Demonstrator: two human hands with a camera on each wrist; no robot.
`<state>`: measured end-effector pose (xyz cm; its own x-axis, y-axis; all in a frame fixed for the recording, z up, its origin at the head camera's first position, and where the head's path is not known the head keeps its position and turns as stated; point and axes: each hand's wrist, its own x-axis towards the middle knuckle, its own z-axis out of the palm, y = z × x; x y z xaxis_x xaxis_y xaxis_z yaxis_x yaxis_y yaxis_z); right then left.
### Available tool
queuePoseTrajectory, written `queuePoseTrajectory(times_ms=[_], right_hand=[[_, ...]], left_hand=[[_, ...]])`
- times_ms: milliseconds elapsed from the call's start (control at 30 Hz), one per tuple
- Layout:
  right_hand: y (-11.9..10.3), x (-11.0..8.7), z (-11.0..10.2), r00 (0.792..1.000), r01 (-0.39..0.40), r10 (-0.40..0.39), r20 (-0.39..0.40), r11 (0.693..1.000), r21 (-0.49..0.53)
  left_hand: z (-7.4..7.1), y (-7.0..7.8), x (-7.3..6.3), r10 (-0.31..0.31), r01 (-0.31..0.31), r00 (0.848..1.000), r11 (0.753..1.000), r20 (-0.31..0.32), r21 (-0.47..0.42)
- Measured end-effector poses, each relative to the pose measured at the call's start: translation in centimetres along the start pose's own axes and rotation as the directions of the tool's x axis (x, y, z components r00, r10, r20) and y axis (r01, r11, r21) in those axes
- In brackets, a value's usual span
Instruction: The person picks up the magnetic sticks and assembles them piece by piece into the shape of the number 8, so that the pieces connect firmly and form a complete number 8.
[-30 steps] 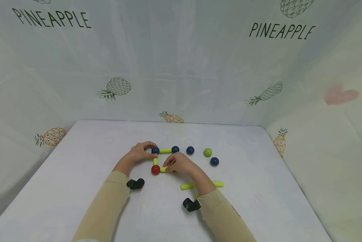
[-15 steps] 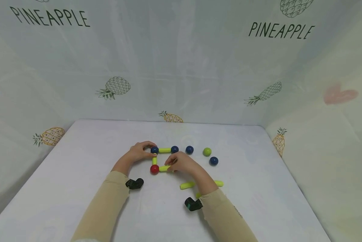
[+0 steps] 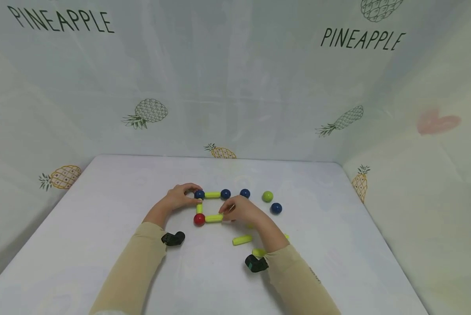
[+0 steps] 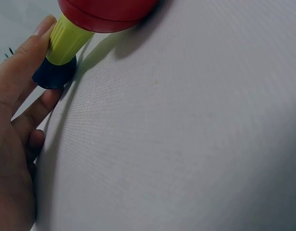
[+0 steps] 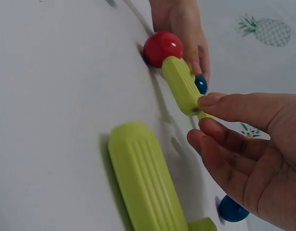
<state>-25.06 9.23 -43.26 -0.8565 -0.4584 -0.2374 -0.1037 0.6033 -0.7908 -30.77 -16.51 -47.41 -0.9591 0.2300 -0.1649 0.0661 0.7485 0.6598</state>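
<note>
My L hand [image 3: 178, 197] grips corner blue ball [image 3: 199, 194]; R hand [image 3: 239, 209], fingers slightly parted, nr end of front yellow rod [image 3: 213, 218]

We stretch both sleeved arms forward and inward, the left arm [image 3: 131, 264] and the right arm [image 3: 300, 278] converging toward the hands. Our left hand [image 3: 180, 197] lies slightly farther forward, its thumb [image 4: 20, 60] and its fingers [image 4: 37, 113] curved in a grip. Our right hand [image 3: 241, 209] slants to the left beyond a bare wrist [image 3: 270, 234], its fingers loosely bent, forefinger and thumb tips near each other, a narrow gap between.
</note>
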Motion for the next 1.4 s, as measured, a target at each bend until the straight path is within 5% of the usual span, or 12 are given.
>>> queuePoseTrajectory(times_ms=[367,700,967,1200,1400], right_hand=[[0.8,0.0,-1.8,0.983,0.017,-0.031,-0.180,0.997,-0.076],[1.2,-0.2,-2.0,0.954,0.016,-0.018,-0.298,1.000,-0.009],[1.8,0.1,-2.2,0.910,-0.034,0.035,-0.414,0.999,0.011],[2.3,0.4,-2.2,0.889,-0.059,0.066,-0.454,0.998,0.030],[3.0,0.7,-2.2,0.892,-0.088,0.079,-0.445,0.996,0.000]], left_hand=[[-0.2,0.2,-0.3,-0.028,0.028,1.000,1.000,0.004,-0.008],[-0.1,0.0,-0.5,-0.005,0.005,1.000,1.000,0.002,-0.003],[-0.1,0.1,-0.4,-0.003,0.003,1.000,1.000,-0.003,-0.006],[-0.1,0.2,-0.4,0.003,-0.003,1.000,1.000,-0.006,-0.006],[-0.1,0.3,-0.4,0.044,-0.044,0.999,0.999,-0.011,0.005]])
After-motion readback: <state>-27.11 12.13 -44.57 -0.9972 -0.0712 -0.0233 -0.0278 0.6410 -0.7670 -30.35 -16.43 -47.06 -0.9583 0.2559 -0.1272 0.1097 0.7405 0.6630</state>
